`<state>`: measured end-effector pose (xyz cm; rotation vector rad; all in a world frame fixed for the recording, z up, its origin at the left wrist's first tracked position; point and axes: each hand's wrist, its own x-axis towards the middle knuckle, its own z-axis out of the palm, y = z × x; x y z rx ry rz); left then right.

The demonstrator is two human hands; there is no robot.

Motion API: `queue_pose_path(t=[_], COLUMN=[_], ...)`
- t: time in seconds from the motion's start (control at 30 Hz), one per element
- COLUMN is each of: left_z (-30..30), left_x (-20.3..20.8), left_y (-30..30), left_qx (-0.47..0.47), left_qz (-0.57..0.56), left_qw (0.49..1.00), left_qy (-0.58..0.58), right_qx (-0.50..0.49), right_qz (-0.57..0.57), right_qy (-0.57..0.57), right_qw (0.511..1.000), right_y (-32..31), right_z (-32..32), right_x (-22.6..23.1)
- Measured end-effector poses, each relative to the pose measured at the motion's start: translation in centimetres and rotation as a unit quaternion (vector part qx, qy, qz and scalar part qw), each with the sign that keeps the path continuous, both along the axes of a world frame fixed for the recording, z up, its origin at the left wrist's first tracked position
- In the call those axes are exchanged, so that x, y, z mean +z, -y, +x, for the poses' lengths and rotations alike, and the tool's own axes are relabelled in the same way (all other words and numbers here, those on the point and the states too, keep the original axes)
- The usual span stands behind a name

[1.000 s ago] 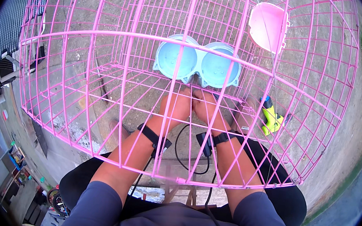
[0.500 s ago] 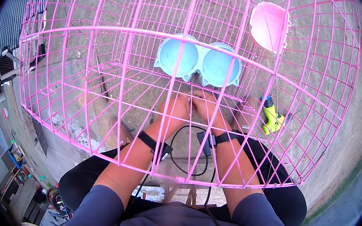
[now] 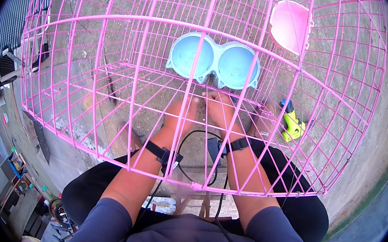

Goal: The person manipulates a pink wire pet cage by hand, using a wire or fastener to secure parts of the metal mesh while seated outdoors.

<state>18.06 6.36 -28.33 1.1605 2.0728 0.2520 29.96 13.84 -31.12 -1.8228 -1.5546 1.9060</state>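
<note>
A pink wire cage (image 3: 137,74) fills the space before me, and I see both hands through its bars. My left hand (image 3: 181,113) is curled closed and slightly blurred beneath the near wires. Beside it, a small gap away, my right hand (image 3: 219,107) has its fingers bent together in a pinch near the cage's lower edge. What either hand holds is too small or hidden to make out. Just beyond my fingers sits a light-blue double pet bowl (image 3: 215,59) with two round basins. A pink plastic tray (image 3: 289,26) shows at the cage's far right.
A yellow-green cordless tool (image 3: 293,125) with a blue end lies to the right of my right hand. Black straps with small devices (image 3: 214,149) and a cable (image 3: 182,143) are around my wrists. A dark woven chair (image 3: 16,19) stands at the left.
The cage's front rim has shifted farther away and its near edge slightly too. My hands, nearly touching before, are now a little apart, the left having moved leftward.
</note>
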Motion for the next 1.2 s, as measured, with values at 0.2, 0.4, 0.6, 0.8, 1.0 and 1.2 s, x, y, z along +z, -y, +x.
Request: queue_pose_path(t=[0.2,0.4,0.6,0.8,1.0,1.2], left_z=[0.0,0.4,0.4,-0.3,-1.3,-0.9], left_x=[-0.4,0.3,1.4,0.1,-0.9,-1.0], left_y=[-1.3,-2.8,-3.5,-3.9,-3.3,-3.8], left_qx=[0.249,0.235,0.172,-0.093,-0.04,-0.024], left_qz=[-0.073,-0.043,-0.092,0.003,0.05,0.073], left_qw=[0.872,0.867,0.916,0.994,0.996,0.992], left_qy=[0.416,0.437,0.351,0.06,0.054,0.103], right_qx=[-0.031,-0.111,-0.002,0.021,-0.015,-0.04], right_qz=[-0.043,-0.142,-0.043,0.166,0.176,0.227], right_qy=[-0.075,-0.191,-0.088,0.05,0.011,0.035], right_qw=[0.996,0.965,0.995,0.985,0.984,0.972], right_y=[0.1,0.9,-0.5,-0.2,0.6,0.8], right_z=[0.9,1.3,1.2,1.3,0.3,0.8], right_x=[-0.8,-1.7,1.1,1.3,0.5,0.2])
